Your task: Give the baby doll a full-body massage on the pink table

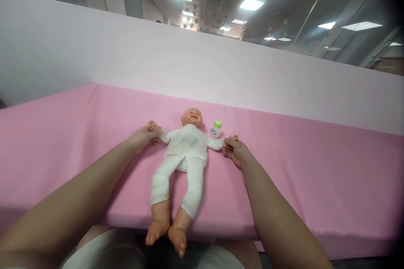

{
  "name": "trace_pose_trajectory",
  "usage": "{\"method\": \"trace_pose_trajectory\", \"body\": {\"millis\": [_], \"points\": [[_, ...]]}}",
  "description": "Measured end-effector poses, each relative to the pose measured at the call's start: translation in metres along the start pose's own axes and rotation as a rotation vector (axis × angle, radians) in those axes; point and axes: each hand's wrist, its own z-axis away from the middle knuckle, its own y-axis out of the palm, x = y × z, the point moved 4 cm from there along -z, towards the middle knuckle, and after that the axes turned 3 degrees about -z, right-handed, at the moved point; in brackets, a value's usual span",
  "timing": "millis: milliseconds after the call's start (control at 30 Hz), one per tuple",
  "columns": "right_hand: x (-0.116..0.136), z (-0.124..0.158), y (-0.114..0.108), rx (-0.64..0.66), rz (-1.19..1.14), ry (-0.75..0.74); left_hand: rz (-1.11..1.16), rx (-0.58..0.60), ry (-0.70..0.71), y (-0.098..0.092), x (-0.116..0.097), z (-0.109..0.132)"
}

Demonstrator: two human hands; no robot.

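A baby doll [187, 145] with a white cloth body lies on its back, its head toward the wall and its feet past the near edge of the pink surface. Both its arms are spread sideways. My left hand [142, 138] is closed around the doll's hand and wrist on the left. On the other side my right hand [235, 151] grips the doll's other forearm near the wrist, thumb on top. Beside the doll's head, close to my right hand, is a small clear bottle [216, 129] with a green cap and a printed label.
The pink padded surface [315, 164] stretches to both sides. Behind it runs a low white wall [221, 67], with glass panels above that show ceiling lights. My legs [107, 250] are under the near edge.
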Motion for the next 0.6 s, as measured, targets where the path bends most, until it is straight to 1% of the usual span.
{"method": "trace_pose_trajectory", "body": {"millis": [100, 133, 200, 267, 333, 367, 400, 467, 500, 533, 600], "points": [[0.001, -0.007, -0.012, -0.074, -0.001, -0.006, 0.077, -0.095, -0.100, -0.013, 0.003, -0.008], [0.002, -0.009, -0.015, -0.094, -0.001, -0.021, 0.111, -0.145, -0.110, -0.019, 0.002, -0.011], [0.004, -0.009, -0.014, -0.135, 0.000, -0.071, 0.160, -0.208, -0.067, -0.024, -0.001, -0.011], [0.008, -0.002, -0.003, -0.184, 0.073, -0.225, 0.134, -0.215, 0.073, -0.016, -0.009, -0.005], [0.015, 0.012, 0.019, -0.206, 0.243, -0.475, 0.011, -0.163, 0.267, 0.003, -0.020, 0.008], [0.016, 0.020, 0.033, -0.186, 0.335, -0.585, -0.076, -0.119, 0.355, 0.016, -0.024, 0.015], [0.015, 0.027, 0.047, -0.125, 0.412, -0.662, -0.168, -0.075, 0.400, 0.029, -0.025, 0.022], [0.008, 0.037, 0.071, 0.004, 0.521, -0.735, -0.328, 0.051, 0.389, 0.050, -0.024, 0.032], [0.004, 0.040, 0.079, 0.064, 0.569, -0.749, -0.370, 0.091, 0.373, 0.056, -0.022, 0.034], [0.000, 0.042, 0.085, 0.115, 0.609, -0.753, -0.398, 0.122, 0.357, 0.059, -0.021, 0.036], [-0.007, 0.044, 0.090, 0.194, 0.693, -0.755, -0.444, 0.162, 0.362, 0.059, -0.022, 0.036]]}}
